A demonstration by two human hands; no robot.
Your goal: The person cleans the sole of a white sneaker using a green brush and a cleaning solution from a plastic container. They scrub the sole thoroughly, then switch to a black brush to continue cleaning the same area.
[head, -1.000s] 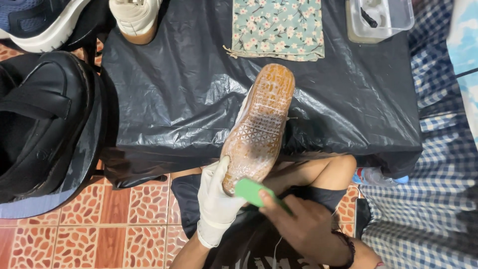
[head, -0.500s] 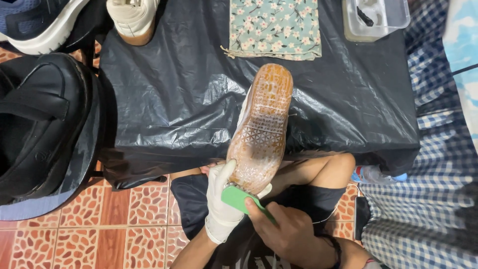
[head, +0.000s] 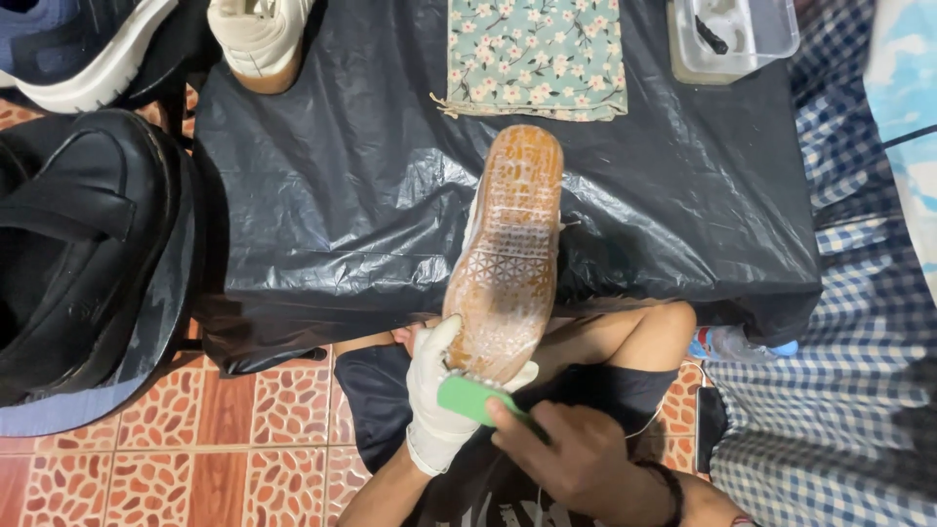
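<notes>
My left hand [head: 436, 400], in a white glove, grips the heel of a white shoe [head: 509, 256] held upside down, its brown gum sole facing up and wet with soapy foam. My right hand [head: 578, 455] is bare and holds a green brush [head: 475, 399], pressed against the heel end of the sole. The shoe's toe points away from me over a low table covered in black plastic sheet [head: 351, 185]. My knees show below the table's front edge.
A floral cloth [head: 535, 57] lies at the table's far side, with a clear plastic tub [head: 734, 37] to its right. Another white shoe [head: 259, 37] stands far left. A black bag [head: 83, 254] sits on the tiled floor at left; checked fabric lies at right.
The brush in my right hand has slid left and up along the heel end of the sole. The shoe and my gloved left hand have barely shifted.
</notes>
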